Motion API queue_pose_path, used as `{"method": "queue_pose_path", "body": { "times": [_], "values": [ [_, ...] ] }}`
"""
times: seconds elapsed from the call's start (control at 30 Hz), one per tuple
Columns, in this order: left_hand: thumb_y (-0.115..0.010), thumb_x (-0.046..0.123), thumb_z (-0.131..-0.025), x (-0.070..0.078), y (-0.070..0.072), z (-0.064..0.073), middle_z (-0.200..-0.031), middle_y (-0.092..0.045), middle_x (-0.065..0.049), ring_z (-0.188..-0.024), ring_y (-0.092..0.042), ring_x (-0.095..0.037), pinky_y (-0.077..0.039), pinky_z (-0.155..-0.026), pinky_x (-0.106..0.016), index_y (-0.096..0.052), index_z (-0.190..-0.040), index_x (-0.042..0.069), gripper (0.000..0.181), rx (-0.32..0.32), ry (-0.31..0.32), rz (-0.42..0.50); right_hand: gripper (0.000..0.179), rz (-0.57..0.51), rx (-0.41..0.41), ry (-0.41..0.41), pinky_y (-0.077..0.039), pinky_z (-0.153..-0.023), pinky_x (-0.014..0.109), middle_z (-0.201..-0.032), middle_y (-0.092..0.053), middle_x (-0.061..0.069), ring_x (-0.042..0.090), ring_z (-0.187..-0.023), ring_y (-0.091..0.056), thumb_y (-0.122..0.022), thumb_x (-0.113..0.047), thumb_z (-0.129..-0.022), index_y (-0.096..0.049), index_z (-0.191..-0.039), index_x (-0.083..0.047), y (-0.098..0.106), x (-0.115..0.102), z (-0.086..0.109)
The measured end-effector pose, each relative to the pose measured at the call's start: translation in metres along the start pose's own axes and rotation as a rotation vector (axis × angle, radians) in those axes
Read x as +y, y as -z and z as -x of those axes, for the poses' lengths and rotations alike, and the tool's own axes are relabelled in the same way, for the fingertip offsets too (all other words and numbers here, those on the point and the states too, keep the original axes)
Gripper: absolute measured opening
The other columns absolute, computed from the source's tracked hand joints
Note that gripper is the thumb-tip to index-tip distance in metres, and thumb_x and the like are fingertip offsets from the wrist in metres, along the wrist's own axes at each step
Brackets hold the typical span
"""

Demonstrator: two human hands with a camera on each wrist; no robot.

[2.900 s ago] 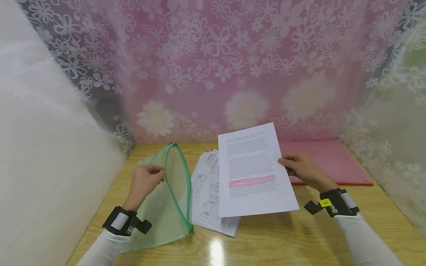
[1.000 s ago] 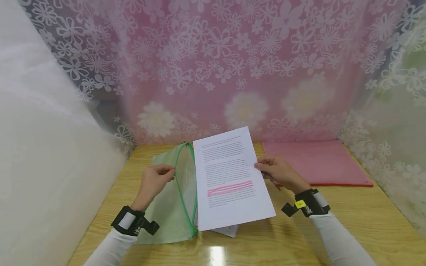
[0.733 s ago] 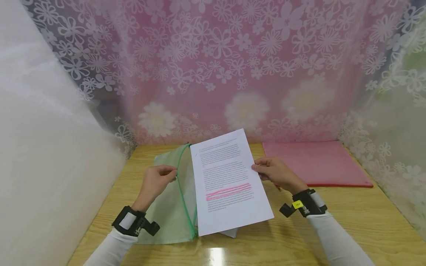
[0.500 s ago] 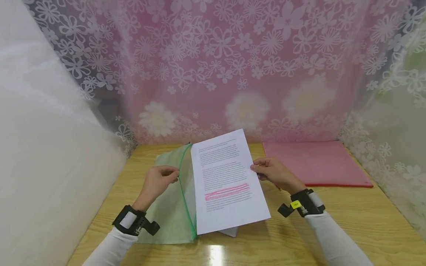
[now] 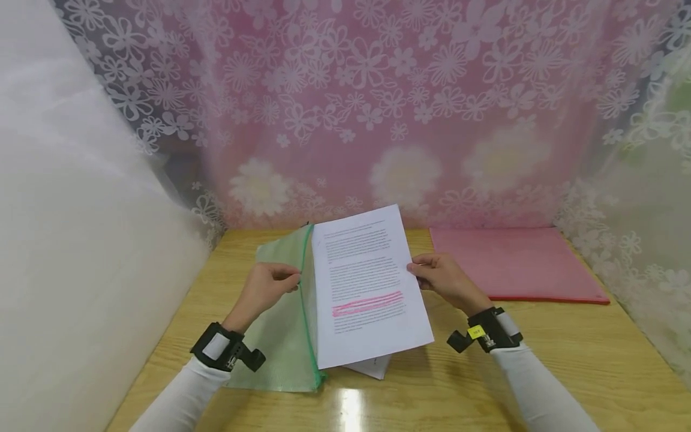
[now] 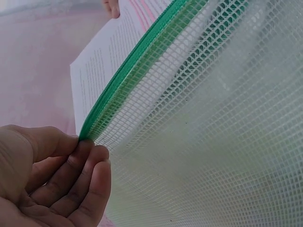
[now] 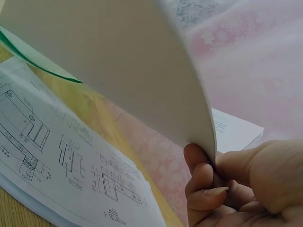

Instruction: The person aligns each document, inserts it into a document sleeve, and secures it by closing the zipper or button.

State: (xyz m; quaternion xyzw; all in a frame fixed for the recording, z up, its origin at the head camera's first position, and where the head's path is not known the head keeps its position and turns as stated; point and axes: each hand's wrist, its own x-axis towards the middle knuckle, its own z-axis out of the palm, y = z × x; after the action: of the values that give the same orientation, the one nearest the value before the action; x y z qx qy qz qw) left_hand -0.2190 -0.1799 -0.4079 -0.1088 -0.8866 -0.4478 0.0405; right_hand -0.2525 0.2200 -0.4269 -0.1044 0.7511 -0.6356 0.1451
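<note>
My left hand [image 5: 270, 286] pinches the green zipper edge [image 6: 113, 90] of a pale green mesh zipper pouch [image 5: 275, 342] between thumb and fingers. The pouch lies at the left with its mouth facing right. My right hand [image 5: 445, 279] pinches the right edge of a printed sheet of paper [image 5: 367, 282], marked with pink highlighter, and holds it tilted above the table. The sheet's left edge is right at the pouch's mouth. Beneath it lies a stack of papers with technical drawings [image 7: 71, 146], mostly hidden in the head view.
A pink pouch [image 5: 518, 264] with a red edge lies flat at the back right of the wooden table [image 5: 567, 360]. A pink flowered curtain [image 5: 399, 108] hangs behind the table, and white sheeting [image 5: 81, 210] closes off the left side.
My right hand has carried the printed sheet leftward, over the drawings and up to the mesh pouch's mouth. My left hand has shifted right with the zipper edge, and the mouth looks narrower.
</note>
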Motion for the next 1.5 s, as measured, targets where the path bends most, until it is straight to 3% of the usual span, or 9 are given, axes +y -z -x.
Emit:
{"method": "queue_pose_path", "body": {
  "times": [0.17,0.37,0.53,0.83,1.07,1.3,1.5],
  "values": [
    [-0.073,0.018,-0.096,0.000,-0.001,-0.001,-0.094,-0.080,-0.009,-0.079,-0.075,-0.017,-0.060,-0.075,-0.034,-0.079,-0.110,0.002,0.022,0.006,0.005,0.019,0.039,0.009,0.010,0.015,-0.060,-0.080,0.026,-0.119,-0.072,0.024,0.010,-0.090,-0.071,-0.057,-0.014,-0.107,-0.056,-0.135,0.014,-0.005,-0.002,-0.001],
    [-0.071,0.014,-0.097,0.000,0.000,-0.002,-0.097,-0.079,-0.015,-0.081,-0.077,-0.024,-0.062,-0.075,-0.033,-0.077,-0.112,-0.004,0.024,0.005,0.020,0.087,0.033,0.147,0.093,0.048,-0.053,-0.071,0.026,-0.103,-0.075,0.016,0.014,-0.077,-0.061,-0.062,-0.019,-0.105,-0.066,-0.126,0.006,-0.010,-0.004,-0.003],
    [-0.071,0.012,-0.097,-0.001,0.000,-0.003,-0.096,-0.079,-0.018,-0.079,-0.078,-0.026,-0.063,-0.073,-0.032,-0.076,-0.112,-0.006,0.024,-0.004,0.026,0.128,0.033,0.174,0.124,0.070,-0.056,-0.072,0.027,-0.108,-0.076,0.017,0.015,-0.081,-0.065,-0.062,-0.021,-0.105,-0.067,-0.128,0.002,-0.013,-0.008,-0.005],
    [-0.072,0.014,-0.096,0.000,0.003,-0.006,-0.092,-0.079,-0.012,-0.075,-0.076,-0.021,-0.062,-0.073,-0.040,-0.079,-0.108,-0.002,0.021,-0.068,0.019,0.014,0.036,0.177,0.184,0.112,-0.057,-0.073,0.027,-0.113,-0.074,0.023,0.014,-0.083,-0.067,-0.060,-0.022,-0.106,-0.066,-0.130,0.004,-0.016,-0.011,-0.004],
    [-0.072,0.013,-0.096,0.004,0.000,-0.006,-0.093,-0.079,-0.013,-0.078,-0.077,-0.026,-0.063,-0.073,-0.039,-0.079,-0.105,0.000,0.018,-0.076,0.053,0.084,0.032,0.144,0.174,0.123,-0.051,-0.063,0.025,-0.101,-0.076,0.018,0.013,-0.072,-0.062,-0.064,-0.022,-0.104,-0.069,-0.123,0.004,-0.023,-0.009,-0.007],
    [-0.070,0.014,-0.097,0.000,0.007,-0.007,-0.098,-0.078,-0.017,-0.080,-0.077,-0.026,-0.063,-0.074,-0.037,-0.077,-0.110,-0.004,0.023,-0.063,0.061,0.088,0.032,0.269,0.223,0.174,-0.050,-0.063,0.026,-0.097,-0.076,0.017,0.021,-0.073,-0.062,-0.065,-0.022,-0.103,-0.071,-0.122,0.002,-0.023,-0.010,-0.004],
    [-0.070,0.018,-0.097,-0.001,0.017,-0.004,-0.100,-0.079,-0.016,-0.083,-0.077,-0.025,-0.063,-0.077,-0.037,-0.079,-0.110,0.002,0.022,-0.063,0.067,0.047,0.036,0.385,0.270,0.217,-0.053,-0.066,0.027,-0.104,-0.077,0.019,0.022,-0.078,-0.068,-0.063,-0.026,-0.104,-0.069,-0.127,0.002,-0.019,-0.010,-0.002]
  ]
}}
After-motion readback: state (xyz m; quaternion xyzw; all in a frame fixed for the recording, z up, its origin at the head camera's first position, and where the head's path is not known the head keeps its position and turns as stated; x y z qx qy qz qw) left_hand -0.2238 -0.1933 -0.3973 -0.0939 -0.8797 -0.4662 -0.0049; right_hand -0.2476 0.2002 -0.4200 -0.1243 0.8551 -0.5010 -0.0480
